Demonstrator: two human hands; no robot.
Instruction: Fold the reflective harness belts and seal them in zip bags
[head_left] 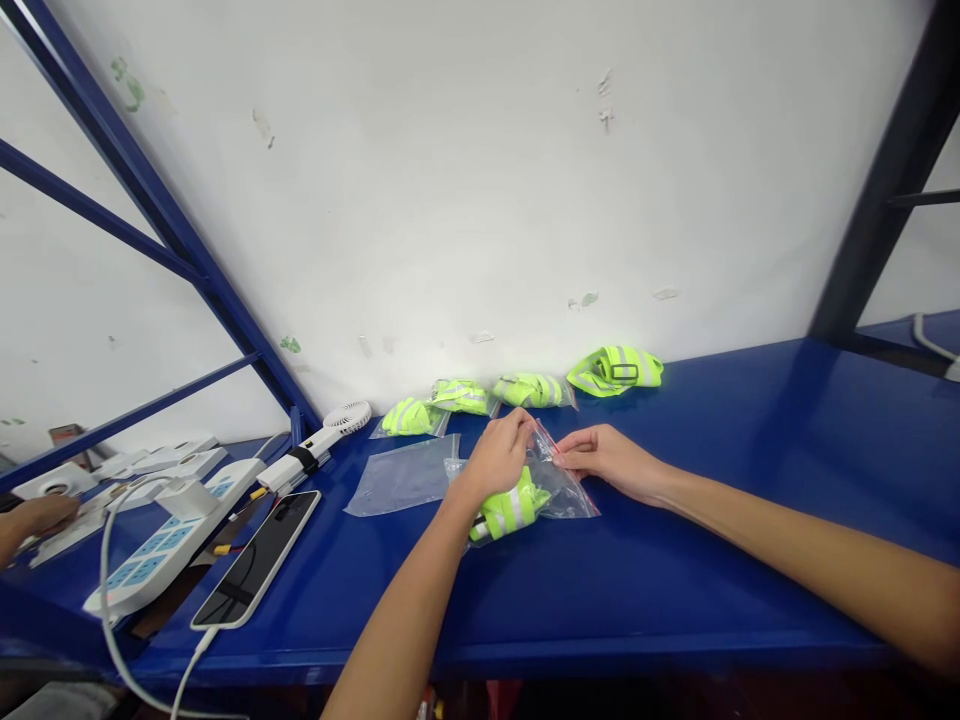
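A clear zip bag (564, 497) with a red seal line lies on the blue shelf, and inside it is a folded neon-yellow reflective vest (511, 508) with silver stripes. My left hand (498, 455) pinches the bag near one end of its seal, its forearm partly covering the vest. At the seal's other side, my right hand (600, 460) grips the bag's edge between thumb and fingers. Left of the bag, a flat zip bag (405, 474) rests on the shelf, partly beneath the one I hold.
Along the wall sit several bagged yellow vests (459, 397) and an unbagged folded one (622, 371). At left are a charging phone (259, 560), a power strip (176, 535), a small white fan (346, 417) and cables. Another person's hand (49, 515) shows at far left.
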